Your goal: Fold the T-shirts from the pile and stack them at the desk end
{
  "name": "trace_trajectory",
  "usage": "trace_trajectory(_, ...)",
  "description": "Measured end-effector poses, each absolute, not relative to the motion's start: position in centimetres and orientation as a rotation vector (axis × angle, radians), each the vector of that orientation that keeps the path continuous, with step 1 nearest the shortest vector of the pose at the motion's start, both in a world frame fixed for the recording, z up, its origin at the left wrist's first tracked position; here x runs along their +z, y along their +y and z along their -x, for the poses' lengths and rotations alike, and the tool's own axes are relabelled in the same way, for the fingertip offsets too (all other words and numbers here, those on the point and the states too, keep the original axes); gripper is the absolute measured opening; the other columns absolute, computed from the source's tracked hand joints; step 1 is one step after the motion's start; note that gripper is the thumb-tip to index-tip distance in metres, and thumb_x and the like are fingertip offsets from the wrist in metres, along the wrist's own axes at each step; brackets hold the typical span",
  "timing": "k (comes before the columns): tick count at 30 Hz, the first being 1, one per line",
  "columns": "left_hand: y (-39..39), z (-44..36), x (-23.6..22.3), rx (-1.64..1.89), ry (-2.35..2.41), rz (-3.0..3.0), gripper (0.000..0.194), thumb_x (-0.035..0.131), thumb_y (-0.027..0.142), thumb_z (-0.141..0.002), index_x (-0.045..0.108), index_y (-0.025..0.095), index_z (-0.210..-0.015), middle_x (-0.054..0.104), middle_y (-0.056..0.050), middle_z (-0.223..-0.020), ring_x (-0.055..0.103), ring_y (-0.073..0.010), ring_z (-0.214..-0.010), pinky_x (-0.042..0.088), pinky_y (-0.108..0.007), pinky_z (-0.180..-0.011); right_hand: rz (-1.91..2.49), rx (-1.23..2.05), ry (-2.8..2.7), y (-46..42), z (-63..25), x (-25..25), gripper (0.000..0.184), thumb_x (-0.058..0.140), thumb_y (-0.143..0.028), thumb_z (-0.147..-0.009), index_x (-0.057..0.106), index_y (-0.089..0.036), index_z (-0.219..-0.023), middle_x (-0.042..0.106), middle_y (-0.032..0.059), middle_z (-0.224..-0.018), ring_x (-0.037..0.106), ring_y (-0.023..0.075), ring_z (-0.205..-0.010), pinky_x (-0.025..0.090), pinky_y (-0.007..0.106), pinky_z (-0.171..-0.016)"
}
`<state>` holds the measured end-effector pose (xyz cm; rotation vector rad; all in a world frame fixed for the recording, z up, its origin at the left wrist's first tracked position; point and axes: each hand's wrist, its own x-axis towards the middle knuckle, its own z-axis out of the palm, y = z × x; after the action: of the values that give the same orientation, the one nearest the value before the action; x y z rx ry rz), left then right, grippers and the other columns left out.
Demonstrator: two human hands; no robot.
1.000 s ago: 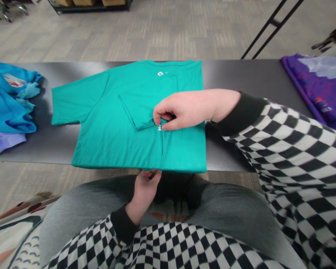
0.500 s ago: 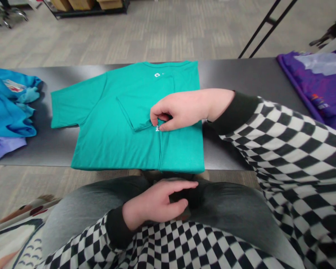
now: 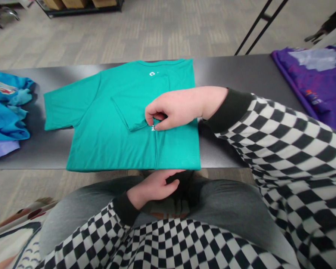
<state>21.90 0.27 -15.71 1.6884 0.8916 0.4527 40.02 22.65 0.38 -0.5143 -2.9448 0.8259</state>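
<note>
A green T-shirt (image 3: 95, 127) lies partly folded on the dark grey bench, its right side turned in and one sleeve laid across its middle. The other sleeve points out to the left. My right hand (image 3: 182, 106) pinches the fabric between thumb and fingers, at the end of the folded-in sleeve. Below the shirt's near edge is my left hand (image 3: 156, 185), thumb spread away from the index finger and holding nothing visible. Its upper fingers come right up to the bench edge and are partly hidden there.
Blue clothing (image 3: 5, 108) is heaped at the bench's left end, with a lilac cloth (image 3: 2, 149) under it. A purple shirt (image 3: 322, 101) lies at the right end. Beyond the dark bench (image 3: 229, 71) are a carpeted floor and a low rack (image 3: 84, 11) holding boxes.
My left hand has moved up from my lap to the shirt's near edge. My right hand keeps its pinch on the shirt. The whole view has shifted slightly.
</note>
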Motion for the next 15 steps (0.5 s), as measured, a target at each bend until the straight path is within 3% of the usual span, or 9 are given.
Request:
trace_trajectory(7,0.5,-22.3,-21.5,0.373,0.894,-1.774,0.055,0.064,0.024,-0.106,0.070,0.027,-0.161,0.068,-0.006,-0.166,0.066,-0.0262,-0.153,0.046,-0.045,-0.137,0.516,0.787,-2.947,22.6,-40.0,0.4,0.016,0.080,-0.029,-0.102,0.081,-0.024,-0.117,0.067,-0.0031,-0.089,0.057,0.0169,-0.082,0.036,0.033,-0.073)
trace_trajectory(15,1.0,-22.3,-26.2,0.064,0.991,-1.898,0.053,0.067,0.027,-0.103,0.073,0.024,-0.155,0.072,-0.010,-0.160,0.070,-0.0310,-0.145,0.048,-0.046,-0.134,0.537,0.794,-2.977,22.3,-39.9,0.9,0.019,0.079,-0.028,-0.103,0.079,-0.021,-0.121,0.068,-0.0018,-0.095,0.058,0.0179,-0.088,0.036,0.032,-0.077)
